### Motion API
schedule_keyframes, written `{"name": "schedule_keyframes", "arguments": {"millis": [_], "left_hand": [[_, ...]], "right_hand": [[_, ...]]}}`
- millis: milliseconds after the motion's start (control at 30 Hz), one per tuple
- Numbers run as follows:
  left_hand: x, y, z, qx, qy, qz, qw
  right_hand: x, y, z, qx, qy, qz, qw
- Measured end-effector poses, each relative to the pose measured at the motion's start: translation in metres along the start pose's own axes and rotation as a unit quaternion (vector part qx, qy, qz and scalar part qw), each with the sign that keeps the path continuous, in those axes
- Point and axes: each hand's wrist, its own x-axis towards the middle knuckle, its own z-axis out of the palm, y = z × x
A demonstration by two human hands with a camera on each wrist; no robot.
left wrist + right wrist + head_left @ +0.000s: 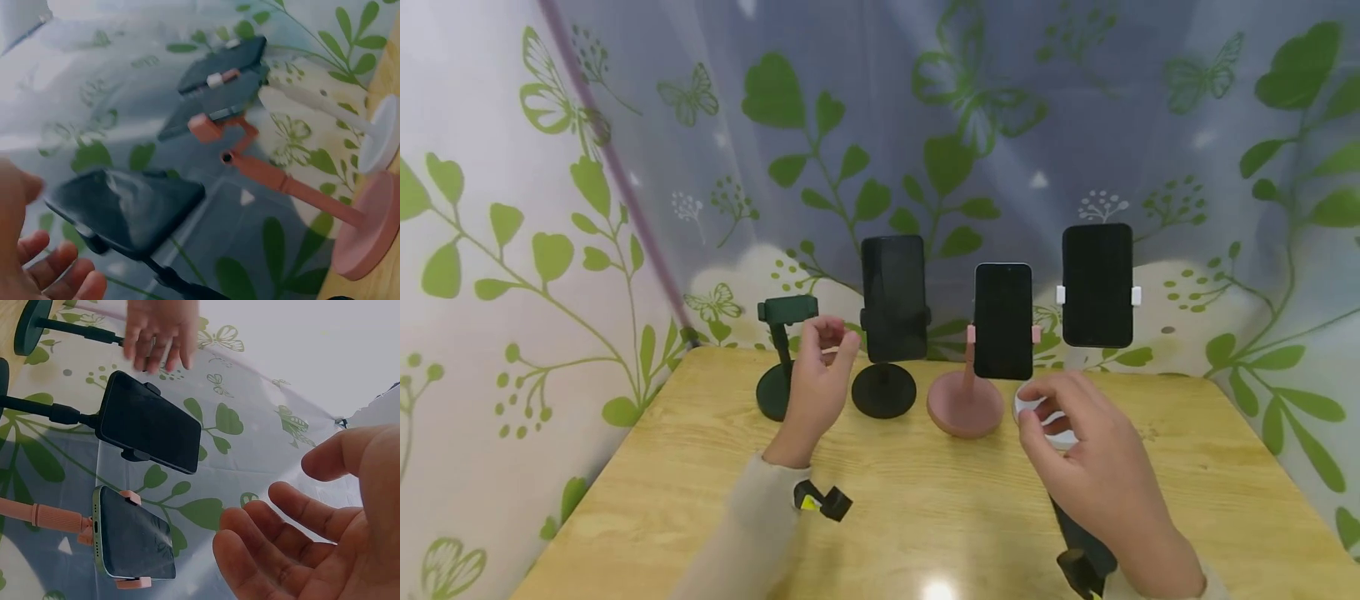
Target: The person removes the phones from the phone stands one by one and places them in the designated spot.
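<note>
Four phone stands are in a row along the table's back. My left hand (823,367), empty with loosely bent fingers, is in front of the dark green stand (787,310), whose clamp holds no phone. Beside it a black stand (883,392) holds a black phone (895,298). The pink stand (965,406) grips another phone (1003,321). On the right, a phone (1097,285) sits in the white stand's clamp (1136,296). My right hand (1097,458), fingers apart and holding nothing, hides part of the white base (1063,439); in the right wrist view its palm and curved fingers show.
A dark flat slab (1084,533) shows partly under my right wrist. The wooden table (925,517) ends at a printed cloth backdrop (820,192) close behind the stands. Small black cameras are strapped to both wrists.
</note>
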Motion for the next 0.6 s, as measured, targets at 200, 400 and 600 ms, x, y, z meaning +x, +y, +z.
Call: {"name": "schedule_keyframes", "arguments": {"millis": [200, 400, 600], "left_hand": [[0.021, -0.019, 0.008, -0.051, -0.031, -0.038, 0.9975], [0.032, -0.028, 0.020, -0.061, -0.064, -0.088, 0.9922], [0.032, -0.026, 0.027, -0.122, -0.056, -0.132, 0.9821]], "right_hand": [[-0.002, 0.001, -0.004, -0.003, -0.003, 0.022, 1.000], [-0.003, 0.001, -0.009, 0.001, -0.015, 0.058, 0.998], [-0.002, -0.001, -0.012, 0.009, -0.031, 0.085, 0.996]]}}
